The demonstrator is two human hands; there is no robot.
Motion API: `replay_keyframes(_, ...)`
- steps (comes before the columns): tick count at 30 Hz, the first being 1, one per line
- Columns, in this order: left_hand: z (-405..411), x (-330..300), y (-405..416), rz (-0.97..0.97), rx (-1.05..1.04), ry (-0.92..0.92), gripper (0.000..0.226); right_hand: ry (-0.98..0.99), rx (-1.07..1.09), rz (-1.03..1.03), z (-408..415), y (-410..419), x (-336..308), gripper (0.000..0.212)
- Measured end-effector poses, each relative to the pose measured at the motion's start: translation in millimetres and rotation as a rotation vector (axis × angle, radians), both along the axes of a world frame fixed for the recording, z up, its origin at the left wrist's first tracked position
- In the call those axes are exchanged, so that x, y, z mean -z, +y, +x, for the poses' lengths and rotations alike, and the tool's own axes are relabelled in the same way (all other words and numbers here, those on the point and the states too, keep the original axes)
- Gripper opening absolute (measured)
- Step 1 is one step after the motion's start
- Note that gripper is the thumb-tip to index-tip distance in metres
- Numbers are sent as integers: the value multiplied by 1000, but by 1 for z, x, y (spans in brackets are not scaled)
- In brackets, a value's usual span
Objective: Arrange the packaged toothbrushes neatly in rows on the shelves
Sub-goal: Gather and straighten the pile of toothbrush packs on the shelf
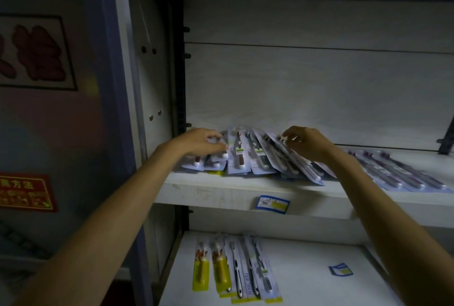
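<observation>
The packaged toothbrushes (248, 155) are fanned overlapping along the upper shelf (221, 189). One tilted pack (292, 155) is pinched at its top by the right hand (308, 142); the leftmost packs are pressed under the left hand (201, 142), fingers loosely curled.

Both arms bare, stretched forward and up, forearms converging slightly. Left hand (200, 142) palm down, fingers curled forward, thumb tucked under near the fingertips. Right hand (305, 142) wrist bent, fingers (290, 136) curled back toward the left, thumb and forefinger tips pinched close together. Hands well apart.
</observation>
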State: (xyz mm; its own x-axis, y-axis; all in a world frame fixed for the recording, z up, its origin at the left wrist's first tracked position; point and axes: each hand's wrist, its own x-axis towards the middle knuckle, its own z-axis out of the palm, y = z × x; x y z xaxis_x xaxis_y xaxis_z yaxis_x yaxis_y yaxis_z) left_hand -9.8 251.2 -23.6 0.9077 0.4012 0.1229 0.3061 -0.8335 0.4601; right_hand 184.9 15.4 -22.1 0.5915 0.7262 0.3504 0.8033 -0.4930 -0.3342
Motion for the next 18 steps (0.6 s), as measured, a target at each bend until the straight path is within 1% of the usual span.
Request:
replay_keyframes(2, 1, 1, -6, -15, 21, 45, 51, -3, -5, -3, 2, -4, -1, 27)
replay_keyframes(4, 1, 0, -8, 13, 23, 90, 49, 5, -3, -9, 8, -9, -1, 29)
replay_keyframes(9, 2, -8, -8, 48, -35, 156, 49, 38, 41, -35, 28, -26, 5, 31)
replay_keyframes(14, 16, -9, -31, 117, -10, 15, 51, 71, 111, -60, 45, -43, 10, 32)
replay_keyframes(18, 34, -12, -57, 117, 19, -71, 49, 89, 166, -76, 56, -56, 15, 35)
